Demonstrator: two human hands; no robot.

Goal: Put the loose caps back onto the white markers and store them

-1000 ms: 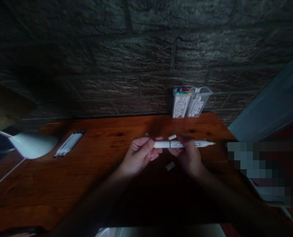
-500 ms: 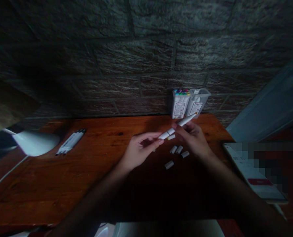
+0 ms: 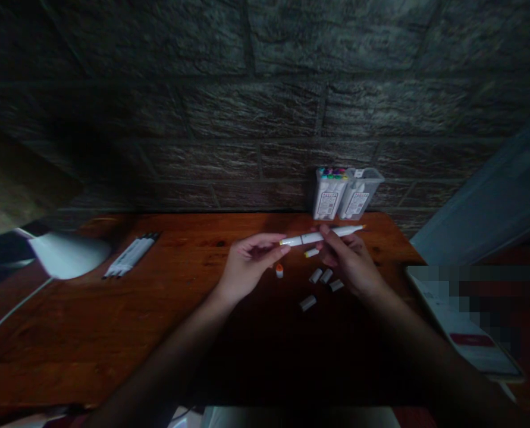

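Note:
My right hand (image 3: pixel 348 261) grips a white marker (image 3: pixel 322 236) held almost level above the wooden table (image 3: pixel 113 321), its bare tip pointing right. My left hand (image 3: pixel 250 264) pinches the marker's left, yellow-ringed end with thumb and forefinger. Below the hands several loose white caps (image 3: pixel 322 276) lie on the table, along with a small orange-tipped cap (image 3: pixel 279 270) and a yellow-ended cap (image 3: pixel 311 253).
Two clear marker boxes (image 3: pixel 345 193) stand against the brick wall at the back, the left one full of coloured markers. A row of white markers (image 3: pixel 131 254) lies at the left, beside a white lamp head (image 3: pixel 66 254). A blurred-out device (image 3: pixel 465 321) lies at the right.
The marker went from level to tilted up-right and back to nearly level, further from me. The left hand loosened to a fingertip pinch. Caps under the hands are now uncovered, including the orange-tipped one.

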